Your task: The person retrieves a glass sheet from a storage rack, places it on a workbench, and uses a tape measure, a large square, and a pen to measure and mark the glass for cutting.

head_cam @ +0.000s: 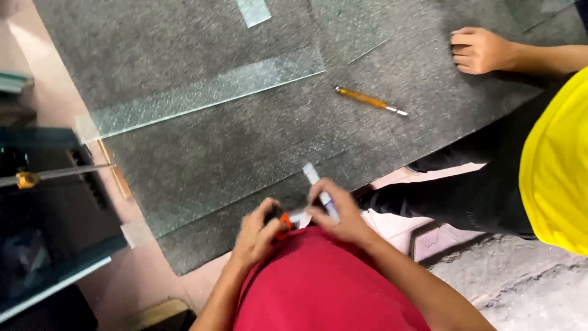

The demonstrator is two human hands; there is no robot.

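My left hand (256, 232) grips a small orange and black tool (281, 222), close against my red shirt (324, 288) at the near edge of the grey felt table (245, 147). My right hand (340, 214) holds a white and blue marker (320, 189) whose tip points away over the table. The two hands nearly touch. A large sheet of patterned glass (220, 122) lies flat on the felt in front of them.
A yellow-handled glass cutter (369, 100) lies on the felt at right. Another person in a yellow shirt (554, 171) leans a hand (479, 50) on the table's far right. Glass panes and a metal bar (49, 175) stand at left.
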